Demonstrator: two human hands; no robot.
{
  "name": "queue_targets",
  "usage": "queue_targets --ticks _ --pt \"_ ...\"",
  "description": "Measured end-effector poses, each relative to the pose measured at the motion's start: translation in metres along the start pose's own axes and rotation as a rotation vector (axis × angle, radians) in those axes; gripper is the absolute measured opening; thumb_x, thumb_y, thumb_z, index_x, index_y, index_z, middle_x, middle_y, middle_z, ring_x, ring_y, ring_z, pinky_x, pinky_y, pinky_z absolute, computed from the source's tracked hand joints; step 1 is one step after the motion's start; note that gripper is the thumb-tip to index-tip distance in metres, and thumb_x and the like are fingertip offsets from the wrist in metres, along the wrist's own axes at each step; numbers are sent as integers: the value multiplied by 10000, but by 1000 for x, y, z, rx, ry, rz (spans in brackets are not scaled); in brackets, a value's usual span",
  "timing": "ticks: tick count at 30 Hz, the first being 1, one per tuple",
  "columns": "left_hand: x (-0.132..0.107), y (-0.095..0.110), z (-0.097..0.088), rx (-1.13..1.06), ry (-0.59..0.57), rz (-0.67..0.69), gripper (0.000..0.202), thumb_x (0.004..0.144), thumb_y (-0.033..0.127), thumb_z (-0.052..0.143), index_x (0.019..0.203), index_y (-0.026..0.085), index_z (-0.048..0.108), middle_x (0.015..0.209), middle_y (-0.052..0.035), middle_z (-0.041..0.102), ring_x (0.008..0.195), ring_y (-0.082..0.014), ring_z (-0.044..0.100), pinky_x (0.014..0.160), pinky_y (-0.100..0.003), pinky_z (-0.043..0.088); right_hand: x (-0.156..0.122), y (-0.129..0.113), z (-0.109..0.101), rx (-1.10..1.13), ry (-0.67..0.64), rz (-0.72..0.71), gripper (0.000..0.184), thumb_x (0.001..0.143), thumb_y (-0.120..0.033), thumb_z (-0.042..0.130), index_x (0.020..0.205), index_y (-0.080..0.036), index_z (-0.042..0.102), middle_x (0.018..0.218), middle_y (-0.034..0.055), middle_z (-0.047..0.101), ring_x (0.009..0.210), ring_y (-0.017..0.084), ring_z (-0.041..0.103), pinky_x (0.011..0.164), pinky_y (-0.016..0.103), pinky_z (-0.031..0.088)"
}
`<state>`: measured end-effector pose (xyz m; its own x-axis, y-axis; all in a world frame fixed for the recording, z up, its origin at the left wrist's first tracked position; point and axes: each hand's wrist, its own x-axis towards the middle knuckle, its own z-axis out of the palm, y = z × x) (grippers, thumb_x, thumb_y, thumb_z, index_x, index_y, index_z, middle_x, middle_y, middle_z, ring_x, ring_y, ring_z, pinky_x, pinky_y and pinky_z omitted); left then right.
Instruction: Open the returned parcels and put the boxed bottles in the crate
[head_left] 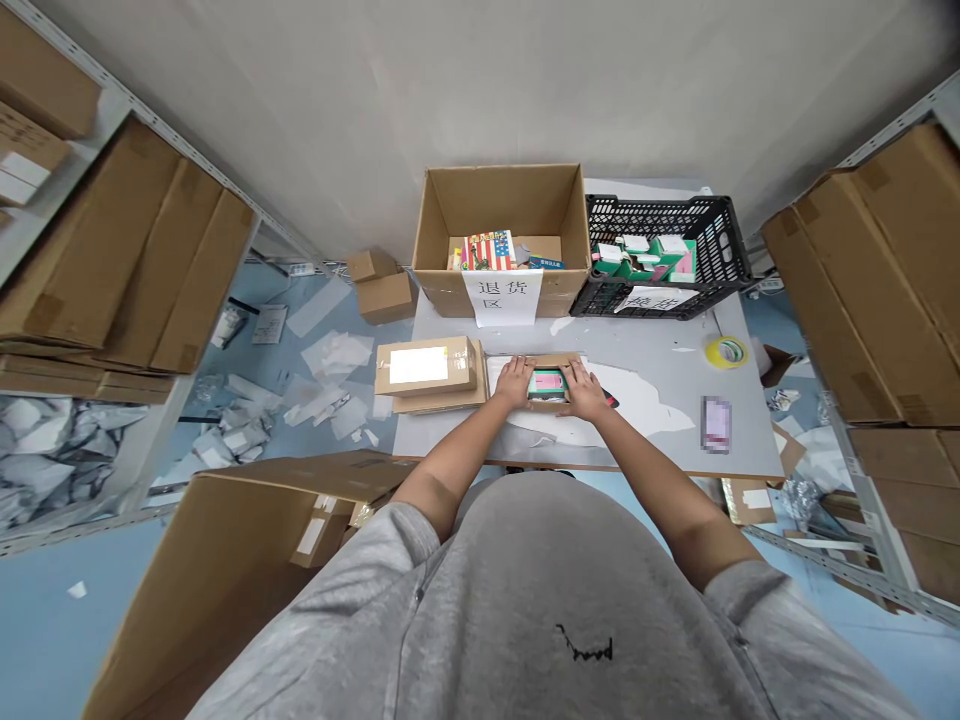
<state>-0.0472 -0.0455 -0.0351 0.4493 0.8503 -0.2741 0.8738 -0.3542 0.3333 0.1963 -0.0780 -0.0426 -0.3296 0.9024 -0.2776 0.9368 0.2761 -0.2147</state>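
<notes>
A small open cardboard box [559, 362] lies on the grey table [675, 440] in front of me, with a green and pink packet [547, 382] inside it. My left hand [513, 381] grips the box's left side, fingers curled over the edge. My right hand [582, 389] holds the right side the same way. Both hands press on the box from either side, on top of white paper scraps [637, 400].
A sealed labelled parcel [427, 367] lies left of the box. Behind stand a large open carton [501, 235] with books and a black crate [664, 255] of green boxes. A tape roll [725, 351] and a phone [715, 423] lie right. Shelves of cartons flank both sides.
</notes>
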Motion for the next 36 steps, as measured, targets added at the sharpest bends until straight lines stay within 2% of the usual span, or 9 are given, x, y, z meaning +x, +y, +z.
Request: queue_targets --ticks 4,10,13,16,19,22,28,32,36 --pt "3 0 -3 -22 -2 34 1248 533 408 947 1589 163 328 1564 -227 431 1485 -424 345 1258 -500 207 5 3 -8 -38 0 -32 1188 717 -462 839 1664 -179 181 1702 229 227 1563 384 185 1182 537 248" --pt "9 2 -7 47 -36 31 1182 528 393 937 1550 172 387 1544 -216 455 1458 -420 377 1265 -522 167 27 -2 -23 -136 -80 -22 1051 632 -348 866 1558 -152 408 1498 246 491 1366 395 424 1133 542 285" --pt "6 0 -4 57 -35 5 1284 525 438 941 1611 176 306 1626 -221 376 1528 -408 303 1289 -520 123 25 -3 -23 -114 -85 -1 1135 636 -401 874 1609 -175 335 1585 248 408 1433 402 364 1163 572 248" --pt "-1 -2 0 24 -32 -10 1451 522 561 936 1677 159 156 1733 -229 160 1619 -407 73 1307 -535 52 14 -4 -20 -45 -31 18 1189 705 -561 826 1663 -202 222 1708 222 228 1550 412 195 1209 616 169" --pt "-9 -1 2 -49 43 -29 1203 769 626 756 1692 157 141 1762 -189 81 1639 -352 -27 1315 -541 35 2 -9 -19 25 67 70 916 887 -604 648 1639 -212 303 1732 181 213 1573 391 174 1224 603 193" --pt "-16 4 2 -136 124 -75 897 924 405 582 1693 164 187 1763 -142 140 1644 -306 23 1330 -521 84 -5 -16 -19 69 141 146 686 953 -443 579 1579 -205 430 1711 169 281 1532 394 270 1198 565 296" --pt "-28 11 -3 -284 245 -236 885 906 104 464 1713 192 113 1729 -99 282 1597 -254 268 1304 -424 317 -15 -11 -10 344 386 257 720 921 -154 391 1640 -172 352 1580 162 444 1405 317 468 1168 454 421" --pt "-40 11 0 -372 341 -269 921 880 -5 389 1716 228 82 1683 -81 369 1531 -201 397 1264 -345 387 -23 4 3 548 516 298 713 946 -166 310 1659 -181 334 1440 172 548 1285 282 582 1117 436 469" --pt "-45 11 7 -413 421 -314 949 879 -28 369 1716 282 46 1611 -60 476 1482 -196 465 1255 -342 398 -28 23 22 547 556 285 730 962 -210 286 1689 -164 252 1344 164 618 1223 280 614 1077 462 489"
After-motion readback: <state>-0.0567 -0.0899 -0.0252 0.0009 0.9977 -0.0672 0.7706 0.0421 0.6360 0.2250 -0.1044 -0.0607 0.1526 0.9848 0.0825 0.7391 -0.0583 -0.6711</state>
